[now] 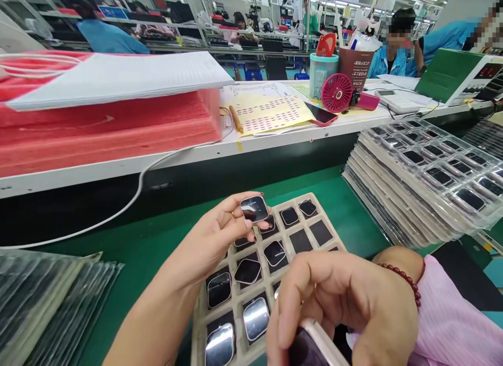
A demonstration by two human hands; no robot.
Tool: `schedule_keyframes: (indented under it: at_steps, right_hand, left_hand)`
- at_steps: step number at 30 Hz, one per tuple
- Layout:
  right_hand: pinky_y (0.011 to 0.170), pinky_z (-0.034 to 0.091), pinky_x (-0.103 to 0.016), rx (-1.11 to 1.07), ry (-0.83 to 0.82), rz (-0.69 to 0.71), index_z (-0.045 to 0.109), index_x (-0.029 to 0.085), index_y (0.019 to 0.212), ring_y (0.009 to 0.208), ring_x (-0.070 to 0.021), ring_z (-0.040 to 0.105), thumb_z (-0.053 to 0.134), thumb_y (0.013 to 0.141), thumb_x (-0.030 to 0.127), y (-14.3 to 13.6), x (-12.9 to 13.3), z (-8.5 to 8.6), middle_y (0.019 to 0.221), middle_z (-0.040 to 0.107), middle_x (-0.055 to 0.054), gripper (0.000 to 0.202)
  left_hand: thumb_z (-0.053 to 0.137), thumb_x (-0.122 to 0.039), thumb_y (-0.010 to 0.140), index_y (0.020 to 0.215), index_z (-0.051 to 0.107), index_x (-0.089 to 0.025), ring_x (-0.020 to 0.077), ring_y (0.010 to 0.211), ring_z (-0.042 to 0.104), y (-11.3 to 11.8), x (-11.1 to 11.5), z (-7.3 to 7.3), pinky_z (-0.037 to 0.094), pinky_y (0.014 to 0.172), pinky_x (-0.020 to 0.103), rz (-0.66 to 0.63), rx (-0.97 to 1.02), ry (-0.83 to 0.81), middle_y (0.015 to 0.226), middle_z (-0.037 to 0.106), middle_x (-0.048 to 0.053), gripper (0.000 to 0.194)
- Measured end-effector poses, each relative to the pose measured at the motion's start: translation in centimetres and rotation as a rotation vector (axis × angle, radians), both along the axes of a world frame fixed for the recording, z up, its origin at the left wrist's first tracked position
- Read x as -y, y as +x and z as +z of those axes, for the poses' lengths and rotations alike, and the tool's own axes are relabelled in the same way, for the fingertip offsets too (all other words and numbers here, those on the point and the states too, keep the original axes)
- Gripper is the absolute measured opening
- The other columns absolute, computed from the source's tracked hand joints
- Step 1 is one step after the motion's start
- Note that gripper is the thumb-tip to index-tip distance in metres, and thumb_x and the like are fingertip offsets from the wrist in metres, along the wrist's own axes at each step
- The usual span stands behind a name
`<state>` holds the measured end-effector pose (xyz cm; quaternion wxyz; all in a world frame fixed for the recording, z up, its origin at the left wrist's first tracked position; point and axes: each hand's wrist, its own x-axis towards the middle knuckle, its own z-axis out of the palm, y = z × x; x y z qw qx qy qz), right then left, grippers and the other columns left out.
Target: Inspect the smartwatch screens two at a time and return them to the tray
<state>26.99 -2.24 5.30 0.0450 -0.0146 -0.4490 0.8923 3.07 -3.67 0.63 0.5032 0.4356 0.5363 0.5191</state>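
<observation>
My left hand holds a square watch-like piece with a dark glass face between thumb and fingers, above the far side of a beige compartment tray. My right hand, close to the camera, is curled round another dark-faced piece with a pale pink edge, partly cut off at the bottom. In the tray lie several similar pieces, such as one at the near left. Two compartments at the far right of the tray show only dark bottoms. My right hand covers the tray's near right part.
Stacked clear trays of dark-faced pieces stand at right; more thin trays lie at left. Above the green bench, a white shelf bears red foam, papers, a phone and a pink fan. People sit beyond.
</observation>
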Motion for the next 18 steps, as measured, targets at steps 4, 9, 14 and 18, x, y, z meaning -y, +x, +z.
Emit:
schedule_keyframes:
  at_steps: [4, 9, 14, 18]
  right_hand:
    - [0.068, 0.058, -0.024, -0.112, 0.070, -0.116, 0.052, 0.019, 0.114, 0.088, -0.0186, 0.071, 0.079, 0.082, 0.049, -1.4, -1.8, -1.5, 0.113, 0.065, -0.012, 0.051]
    - [0.066, 0.062, -0.022, -0.045, 0.381, -0.461, 0.053, 0.020, 0.127, 0.095, -0.0197, 0.073, 0.069, 0.089, 0.032, -5.1, -7.5, -4.7, 0.126, 0.064, -0.012, 0.042]
    - [0.066, 0.063, -0.022, 0.042, 0.538, -0.511, 0.053, 0.019, 0.125, 0.087, -0.0167, 0.074, 0.062, 0.081, 0.014, -6.6, -10.0, -6.5, 0.117, 0.069, -0.009, 0.046]
    - [0.064, 0.062, -0.022, 0.010, 0.580, -0.517, 0.054, 0.019, 0.124, 0.089, -0.0166, 0.073, 0.063, 0.080, 0.015, -6.4, -9.8, -6.5, 0.116, 0.068, -0.008, 0.046]
  left_hand:
    - [0.081, -0.029, 0.066, 0.113, 0.059, -0.018, 0.0200, 0.079, 0.069, -0.2, 0.0, 0.2, 0.049, 0.057, 0.023, 0.049, 0.000, 0.014, 0.098, 0.070, 0.006, 0.053]
    - [0.079, -0.031, 0.069, 0.103, 0.062, -0.016, 0.0124, 0.060, 0.061, -0.6, -0.1, -0.4, 0.043, 0.050, 0.021, 0.130, -0.060, 0.103, 0.081, 0.067, 0.001, 0.041]
    - [0.075, -0.022, 0.068, 0.108, 0.061, -0.017, 0.0137, 0.068, 0.065, -0.4, 0.2, -0.3, 0.044, 0.053, 0.020, 0.122, -0.107, 0.102, 0.088, 0.068, 0.002, 0.042]
    - [0.073, -0.027, 0.073, 0.110, 0.062, -0.016, 0.0164, 0.071, 0.068, -0.3, 0.3, -0.4, 0.046, 0.053, 0.021, 0.091, -0.113, 0.127, 0.087, 0.068, 0.003, 0.041]
